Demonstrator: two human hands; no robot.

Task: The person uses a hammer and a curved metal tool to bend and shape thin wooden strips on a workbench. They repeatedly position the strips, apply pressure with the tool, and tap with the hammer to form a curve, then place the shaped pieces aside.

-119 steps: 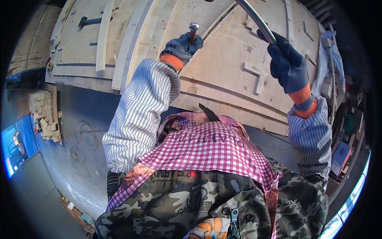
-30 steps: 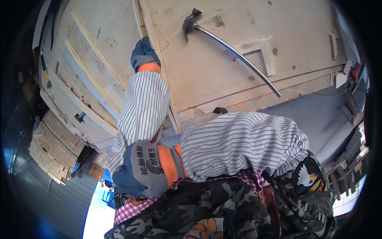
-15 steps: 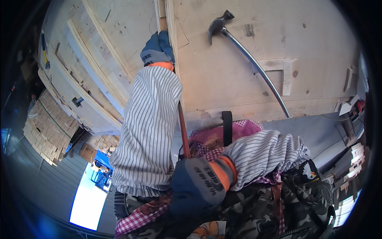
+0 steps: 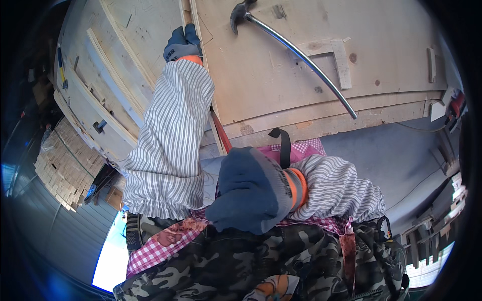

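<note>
My left hand, in a grey-blue glove with an orange cuff, is closed at the narrow wooden strips standing on the plywood panel. Its fingertips are partly hidden. Close to my body, my gloved right hand is closed around the near end of a long, thin red bar. The bar runs forward along the strips, under my left forearm; its far end is hidden, and its kind does not show. A claw hammer with a shiny metal handle lies on the panel to the right, touched by neither hand.
More wooden strips lie across the left part of the panel, with a yellow-and-black handled tool beyond. A small L-shaped wood piece sits beside the hammer. Stacked timber stands at the left; cut wood is at the right.
My right hand has moved forward and up, and more of its back shows. The panel, hammer and left hand appear shifted up and left as the view moves. The left hand keeps its hold.
</note>
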